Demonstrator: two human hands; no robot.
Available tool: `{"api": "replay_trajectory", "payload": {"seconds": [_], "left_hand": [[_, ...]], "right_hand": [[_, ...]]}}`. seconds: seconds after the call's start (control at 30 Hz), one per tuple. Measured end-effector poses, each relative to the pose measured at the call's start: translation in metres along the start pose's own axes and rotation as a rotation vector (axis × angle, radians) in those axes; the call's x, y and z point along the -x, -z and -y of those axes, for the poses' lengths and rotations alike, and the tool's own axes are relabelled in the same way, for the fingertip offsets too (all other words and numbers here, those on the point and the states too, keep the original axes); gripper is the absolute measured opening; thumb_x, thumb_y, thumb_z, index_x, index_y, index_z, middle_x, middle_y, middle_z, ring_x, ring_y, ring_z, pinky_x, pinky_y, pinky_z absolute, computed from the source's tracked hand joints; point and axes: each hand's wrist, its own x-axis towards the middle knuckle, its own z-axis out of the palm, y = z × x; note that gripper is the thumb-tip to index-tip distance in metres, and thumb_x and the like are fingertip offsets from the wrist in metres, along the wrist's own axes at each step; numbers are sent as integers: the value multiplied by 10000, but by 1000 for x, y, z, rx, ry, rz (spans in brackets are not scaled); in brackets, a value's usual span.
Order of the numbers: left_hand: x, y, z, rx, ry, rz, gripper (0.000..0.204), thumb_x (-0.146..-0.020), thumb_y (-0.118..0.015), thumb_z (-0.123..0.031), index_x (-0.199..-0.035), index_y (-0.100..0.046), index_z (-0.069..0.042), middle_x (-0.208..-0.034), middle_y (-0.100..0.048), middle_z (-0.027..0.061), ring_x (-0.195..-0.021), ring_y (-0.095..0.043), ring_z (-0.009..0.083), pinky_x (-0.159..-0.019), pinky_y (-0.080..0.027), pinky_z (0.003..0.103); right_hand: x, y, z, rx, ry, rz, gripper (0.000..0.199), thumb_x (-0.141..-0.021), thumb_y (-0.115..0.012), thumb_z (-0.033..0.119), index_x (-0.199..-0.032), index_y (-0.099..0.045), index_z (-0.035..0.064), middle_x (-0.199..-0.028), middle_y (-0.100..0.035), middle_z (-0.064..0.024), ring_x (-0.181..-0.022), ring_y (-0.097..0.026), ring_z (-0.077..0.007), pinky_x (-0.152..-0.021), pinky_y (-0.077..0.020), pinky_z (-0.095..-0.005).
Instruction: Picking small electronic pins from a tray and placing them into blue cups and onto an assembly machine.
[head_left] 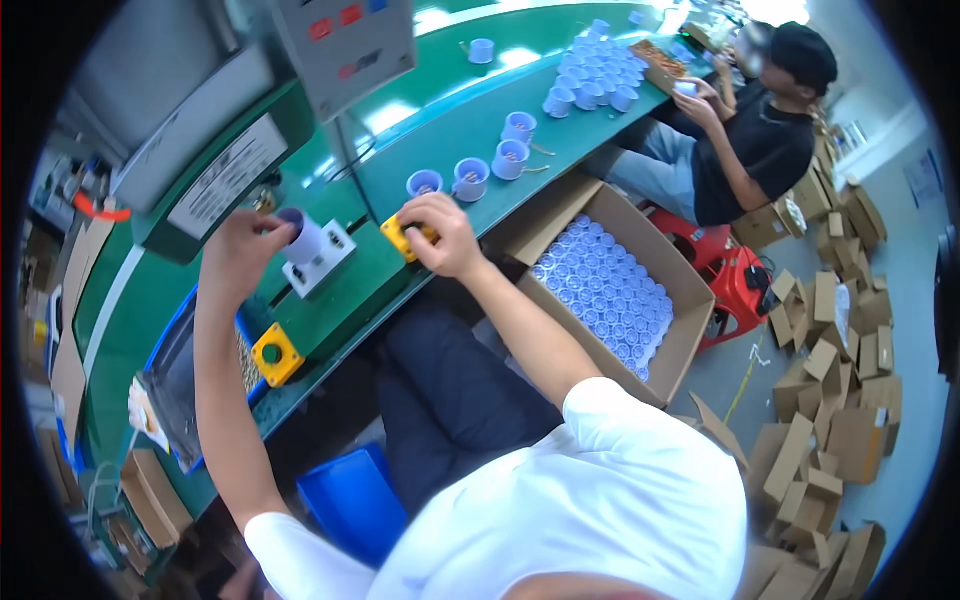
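Note:
My left hand pinches the rim of a lavender plastic cup, which sits tilted on a white block fixture under the press head. My right hand is curled over a yellow push-button box at the bench edge, its fingers wrapped round the top; the button is partly covered. Just beyond that hand stands a lavender cup with small parts inside. More such cups stand farther along the bench. A second yellow box with a green button is fixed nearer me.
A cardboard carton holding many lavender pieces stands right of the bench. Beyond it, a co-worker sits holding a cup near a cluster of cups. A blue bin is by my legs. Cardboard boxes lie piled at right.

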Motion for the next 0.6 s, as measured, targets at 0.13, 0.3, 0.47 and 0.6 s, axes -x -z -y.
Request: {"api": "replay_trajectory", "payload": {"seconds": [0.13,0.3,0.47,0.6], "left_hand": [[-5,-11,-17,48,-56,-26,304,-851,-794,-239,-971,-812,39,-697,-644,112,-644,-610,187,-637,-474,360],[-3,-10,-20,38,-70,-31,287,-854,-795,-217,-974,-812,43,-678,-639,108,-614,-598,183,-624,-475,355],[3,-8,-24,-17,-30,-70,288,-858,-803,-233,-964,-821,34,-685,-658,125,-623,-615,185,-625,-480,349],[-8,-8,-20,3,-28,-7,301,-861,-810,-253,-968,-819,28,-709,-664,130,-639,-619,197,-635,-482,346]], "right_hand": [[1,11,0,9,-25,3,124,-822,-707,61,-939,-730,26,-1033,-758,-106,-1026,-703,-299,-951,-551,-421],[3,12,1,-12,-33,20,133,-834,-691,38,-960,-728,27,-1056,-758,-110,-1036,-701,-296,-960,-547,-415],[4,13,0,-1,-26,13,127,-831,-687,35,-952,-724,22,-1050,-759,-110,-1034,-701,-295,-960,-548,-413],[2,17,-4,11,-22,2,120,-828,-684,33,-942,-717,19,-1047,-759,-114,-1025,-704,-298,-959,-550,-417]]}}
